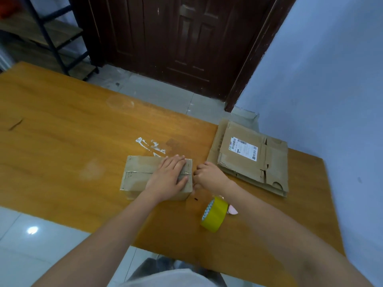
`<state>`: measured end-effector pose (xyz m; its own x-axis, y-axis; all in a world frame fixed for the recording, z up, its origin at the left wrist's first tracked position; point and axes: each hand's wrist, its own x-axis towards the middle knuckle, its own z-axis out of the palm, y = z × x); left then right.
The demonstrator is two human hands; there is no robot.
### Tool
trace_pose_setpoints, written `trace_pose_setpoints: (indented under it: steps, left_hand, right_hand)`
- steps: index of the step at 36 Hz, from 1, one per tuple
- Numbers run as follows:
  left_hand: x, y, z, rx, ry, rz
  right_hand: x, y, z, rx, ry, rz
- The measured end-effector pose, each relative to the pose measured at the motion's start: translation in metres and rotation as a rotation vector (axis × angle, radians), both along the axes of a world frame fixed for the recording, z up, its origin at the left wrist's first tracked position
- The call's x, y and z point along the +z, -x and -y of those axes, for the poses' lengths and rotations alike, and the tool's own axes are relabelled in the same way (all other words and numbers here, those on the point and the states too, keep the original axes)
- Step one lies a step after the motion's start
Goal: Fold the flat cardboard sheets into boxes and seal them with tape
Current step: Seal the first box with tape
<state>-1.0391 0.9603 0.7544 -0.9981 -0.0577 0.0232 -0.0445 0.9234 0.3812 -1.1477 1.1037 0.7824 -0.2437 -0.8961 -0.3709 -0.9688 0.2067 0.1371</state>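
Observation:
A small folded cardboard box [136, 175] lies on the wooden table [62, 125], with clear tape across its top. My left hand [169, 178] rests flat on the box's right half, fingers spread. My right hand [208, 177] is curled against the box's right end, fingertips touching its side; whether it pinches tape cannot be seen. A stack of flat cardboard sheets [251, 160], the top one bearing a white shipping label, lies to the right. A yellow tape roll [214, 214] stands on edge near the table's front.
A pink object [233, 210] peeks out behind the tape roll. White residue marks [151, 146] lie on the table beyond the box. A dark wooden door [182, 42] stands behind, a metal shelf [51, 38] at far left, and a pale wall [331, 79] on the right.

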Motion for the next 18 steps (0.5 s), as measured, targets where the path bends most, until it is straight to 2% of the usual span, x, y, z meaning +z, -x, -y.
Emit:
trace_pose_setpoints:
  steps: [2,8,12,18]
  left_hand:
    - [-0.001,0.000,0.000,-0.003,-0.008,-0.002]
    - [-0.004,0.000,0.000,0.004,-0.027,-0.006]
    - [-0.001,-0.001,-0.001,0.009,-0.047,-0.014]
    - [-0.001,-0.002,-0.002,0.023,-0.057,-0.001]
  right_hand:
    - [-0.002,0.003,0.002,-0.083,-0.051,0.102]
    - [-0.018,0.005,-0.006,-0.185,-0.028,0.312]
    - [-0.020,0.005,-0.005,-0.104,-0.034,0.257]
    - [-0.012,0.005,0.005,-0.117,-0.004,0.188]
